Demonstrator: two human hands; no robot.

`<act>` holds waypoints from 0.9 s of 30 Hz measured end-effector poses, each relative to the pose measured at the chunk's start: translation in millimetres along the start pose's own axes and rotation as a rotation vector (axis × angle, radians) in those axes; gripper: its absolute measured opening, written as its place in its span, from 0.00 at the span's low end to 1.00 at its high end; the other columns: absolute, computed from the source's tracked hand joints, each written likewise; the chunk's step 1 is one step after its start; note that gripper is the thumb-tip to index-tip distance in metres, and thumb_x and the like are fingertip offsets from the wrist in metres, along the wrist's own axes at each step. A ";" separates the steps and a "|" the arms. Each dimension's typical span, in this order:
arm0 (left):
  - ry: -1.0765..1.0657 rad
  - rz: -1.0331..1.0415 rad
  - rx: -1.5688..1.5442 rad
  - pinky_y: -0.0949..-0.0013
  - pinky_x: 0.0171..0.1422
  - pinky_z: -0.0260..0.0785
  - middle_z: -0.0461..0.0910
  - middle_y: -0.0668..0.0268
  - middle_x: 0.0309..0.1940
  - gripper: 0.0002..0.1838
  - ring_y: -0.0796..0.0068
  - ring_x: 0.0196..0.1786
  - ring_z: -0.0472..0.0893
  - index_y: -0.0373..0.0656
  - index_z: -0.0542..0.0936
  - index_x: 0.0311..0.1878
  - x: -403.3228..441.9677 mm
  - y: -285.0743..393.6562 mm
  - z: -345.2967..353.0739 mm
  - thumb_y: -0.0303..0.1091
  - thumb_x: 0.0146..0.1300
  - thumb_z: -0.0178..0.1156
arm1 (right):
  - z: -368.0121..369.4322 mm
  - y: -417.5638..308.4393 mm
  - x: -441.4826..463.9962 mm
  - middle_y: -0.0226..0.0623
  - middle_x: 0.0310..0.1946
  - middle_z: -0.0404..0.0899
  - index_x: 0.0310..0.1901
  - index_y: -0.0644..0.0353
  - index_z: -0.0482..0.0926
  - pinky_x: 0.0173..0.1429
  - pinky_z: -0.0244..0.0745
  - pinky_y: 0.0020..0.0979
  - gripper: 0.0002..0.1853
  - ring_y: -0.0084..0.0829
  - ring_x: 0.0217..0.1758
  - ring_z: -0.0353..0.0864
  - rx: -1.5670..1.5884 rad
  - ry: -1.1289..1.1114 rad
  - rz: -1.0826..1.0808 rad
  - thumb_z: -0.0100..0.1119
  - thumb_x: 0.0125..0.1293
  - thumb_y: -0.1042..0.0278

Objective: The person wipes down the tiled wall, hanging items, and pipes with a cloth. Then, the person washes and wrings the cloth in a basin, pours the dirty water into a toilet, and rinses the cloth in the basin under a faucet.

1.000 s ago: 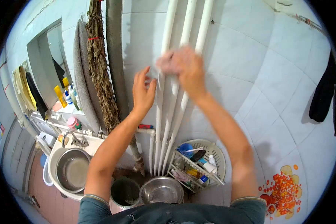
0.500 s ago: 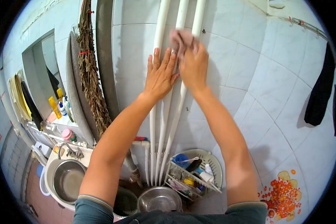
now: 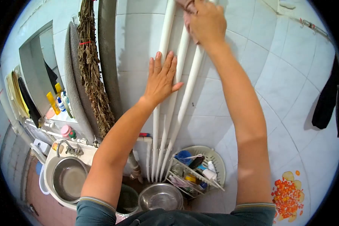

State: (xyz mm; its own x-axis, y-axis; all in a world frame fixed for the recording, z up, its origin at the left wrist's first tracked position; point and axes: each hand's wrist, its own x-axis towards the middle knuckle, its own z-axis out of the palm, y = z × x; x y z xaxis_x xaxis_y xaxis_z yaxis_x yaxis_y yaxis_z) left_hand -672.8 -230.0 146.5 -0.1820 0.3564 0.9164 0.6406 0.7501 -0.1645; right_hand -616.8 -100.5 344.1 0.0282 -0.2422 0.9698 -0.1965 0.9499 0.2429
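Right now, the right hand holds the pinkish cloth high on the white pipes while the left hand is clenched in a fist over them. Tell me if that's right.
Not quite: the head view shows the left hand open over the white pipes, fingers extended, not clenched. The right hand does hold the pinkish cloth high on them.

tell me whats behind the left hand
Two white pipes run behind the left hand, visible above and below it, with tiled wall beyond. The stretch under the palm is covered and cannot be seen.
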 end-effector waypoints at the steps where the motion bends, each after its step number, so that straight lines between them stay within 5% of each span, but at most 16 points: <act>1: 0.007 -0.003 -0.008 0.36 0.77 0.37 0.48 0.55 0.77 0.50 0.37 0.78 0.39 0.40 0.55 0.75 0.3 -0.1 1.6 0.57 0.56 0.65 | 22.6 11.0 -15.8 0.40 0.41 0.75 0.38 0.58 0.77 0.46 0.73 0.45 0.12 0.46 0.45 0.74 -0.089 -0.055 -0.182 0.65 0.53 0.65; 4: 0.005 -0.008 0.000 0.35 0.77 0.38 0.49 0.55 0.77 0.48 0.37 0.77 0.42 0.40 0.58 0.74 -1.3 -1.8 5.7 0.56 0.56 0.64 | 19.0 -23.9 -92.5 0.38 0.34 0.75 0.40 0.55 0.79 0.45 0.70 0.41 0.13 0.43 0.38 0.73 0.014 -0.075 -0.119 0.66 0.52 0.65; 7: 0.027 0.066 0.036 0.35 0.76 0.42 0.54 0.56 0.74 0.48 0.40 0.77 0.47 0.38 0.62 0.71 -7.3 -9.4 11.5 0.58 0.54 0.66 | 3.6 -35.1 -145.3 0.38 0.34 0.73 0.41 0.56 0.80 0.43 0.74 0.41 0.13 0.43 0.41 0.73 0.236 -0.202 -0.046 0.62 0.52 0.69; 10: -0.022 -0.006 -0.038 0.34 0.76 0.40 0.52 0.55 0.76 0.47 0.35 0.75 0.48 0.39 0.61 0.72 -5.0 -5.3 6.4 0.56 0.55 0.65 | -15.6 -23.0 -120.0 0.38 0.35 0.73 0.48 0.56 0.80 0.45 0.74 0.43 0.18 0.46 0.43 0.73 0.264 -0.272 0.150 0.61 0.52 0.70; 14: 0.018 0.003 0.046 0.35 0.76 0.42 0.54 0.57 0.75 0.48 0.35 0.75 0.49 0.37 0.61 0.72 0.8 1.2 -2.9 0.57 0.54 0.64 | -11.2 26.7 -10.7 0.46 0.48 0.73 0.56 0.58 0.74 0.56 0.71 0.49 0.23 0.52 0.55 0.71 0.212 0.148 0.330 0.61 0.58 0.63; 16: -0.009 -0.008 0.044 0.35 0.76 0.41 0.53 0.57 0.76 0.49 0.36 0.76 0.47 0.38 0.61 0.72 0.0 1.9 -3.8 0.58 0.54 0.64 | -10.3 44.1 34.3 0.51 0.53 0.71 0.57 0.60 0.72 0.59 0.69 0.52 0.25 0.54 0.59 0.68 0.249 0.084 0.465 0.62 0.61 0.58; 21: -0.015 -0.037 0.020 0.36 0.77 0.40 0.52 0.59 0.76 0.49 0.37 0.77 0.45 0.39 0.60 0.73 -1.1 2.7 -2.8 0.58 0.54 0.64 | 30.4 26.9 0.9 0.55 0.51 0.71 0.48 0.71 0.69 0.62 0.65 0.49 0.23 0.54 0.57 0.69 0.103 0.083 0.389 0.61 0.60 0.61; 27: 0.042 -0.003 0.027 0.33 0.76 0.41 0.52 0.60 0.77 0.49 0.37 0.77 0.43 0.39 0.60 0.73 -1.3 0.7 1.3 0.58 0.54 0.65 | 28.1 5.3 -40.8 0.50 0.47 0.70 0.47 0.67 0.68 0.56 0.66 0.49 0.19 0.51 0.55 0.68 -0.055 0.062 0.361 0.60 0.57 0.66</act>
State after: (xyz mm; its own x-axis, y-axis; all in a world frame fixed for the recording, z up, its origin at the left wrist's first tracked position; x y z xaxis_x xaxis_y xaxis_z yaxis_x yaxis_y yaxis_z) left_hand -673.1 -229.2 144.8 -0.1523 0.3311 0.9312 0.6196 0.7661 -0.1710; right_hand -646.6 -91.1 305.2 0.0267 0.1213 0.9923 -0.1514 0.9817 -0.1159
